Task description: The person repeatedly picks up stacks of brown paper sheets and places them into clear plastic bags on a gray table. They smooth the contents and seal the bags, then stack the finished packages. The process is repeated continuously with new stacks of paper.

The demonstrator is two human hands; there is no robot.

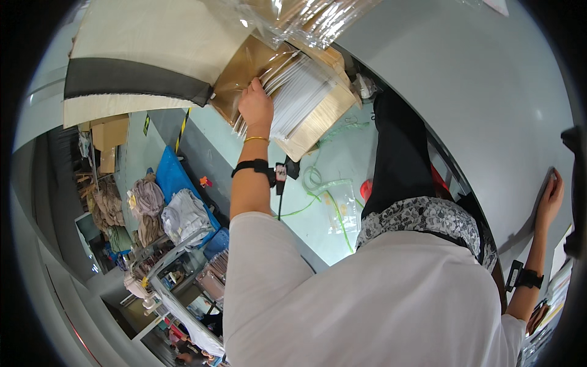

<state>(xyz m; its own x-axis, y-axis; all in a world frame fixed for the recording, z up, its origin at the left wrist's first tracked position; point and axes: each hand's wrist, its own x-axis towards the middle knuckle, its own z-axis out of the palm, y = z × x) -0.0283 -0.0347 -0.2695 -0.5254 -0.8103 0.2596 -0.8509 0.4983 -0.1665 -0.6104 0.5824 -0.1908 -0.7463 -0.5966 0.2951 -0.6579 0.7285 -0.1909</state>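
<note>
Left hand in the box of white sheets, right hand flat on the table.

Nearest, the right hand [550, 197] lies spread, palm down, on the grey table [489, 92], holding nothing. Farther off, the left hand [255, 108] reaches into the open cardboard box [318, 119], fingers curled over the edge of the stack of white sheets [292, 99] (clear plastic wrap [306, 21] lies just beyond). Judgement: grip a thin, squared batch and lift it straight, so the sheets don't fan.

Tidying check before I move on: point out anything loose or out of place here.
Green plastic strapping and a clear bag lie loose on the floor below the open cardboard box. Left hand is in the box's white sheets.
</note>
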